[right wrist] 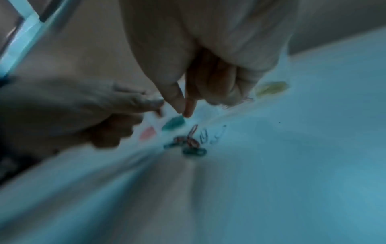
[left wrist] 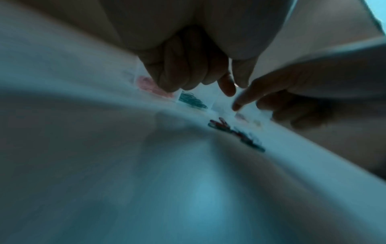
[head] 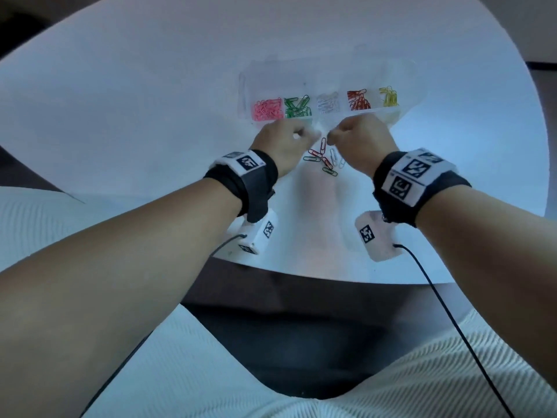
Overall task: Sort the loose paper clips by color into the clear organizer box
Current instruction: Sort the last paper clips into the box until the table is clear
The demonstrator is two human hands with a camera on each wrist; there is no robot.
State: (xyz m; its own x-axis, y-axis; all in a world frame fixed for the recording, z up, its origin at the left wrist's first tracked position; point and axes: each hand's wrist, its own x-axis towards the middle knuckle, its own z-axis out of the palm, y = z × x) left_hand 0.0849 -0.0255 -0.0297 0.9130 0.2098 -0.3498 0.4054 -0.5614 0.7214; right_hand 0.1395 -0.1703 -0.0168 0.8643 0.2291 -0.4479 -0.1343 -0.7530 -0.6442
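Note:
The clear organizer box [head: 404, 82] lies on the white table, its front row holding pink [head: 266, 109], green [head: 297, 107], white [head: 328, 103], red [head: 358, 99] and yellow clips [head: 389, 96]. Several loose paper clips [head: 324, 159], red, green and white, lie just in front of it. My left hand [head: 313, 134] hovers over their left side with fingers curled, thumb and index pinching a small glinting clip [left wrist: 236, 85]. My right hand [head: 331, 139] is close beside it, fingers curled, thumb and index tips [right wrist: 184, 112] together above the pile. I see nothing between them.
The round white table [head: 150, 116] has bare surface to the left, right and front of the pile. Its near edge [head: 301, 271] lies just behind my wrists. Wrist camera cables trail off that edge over my lap.

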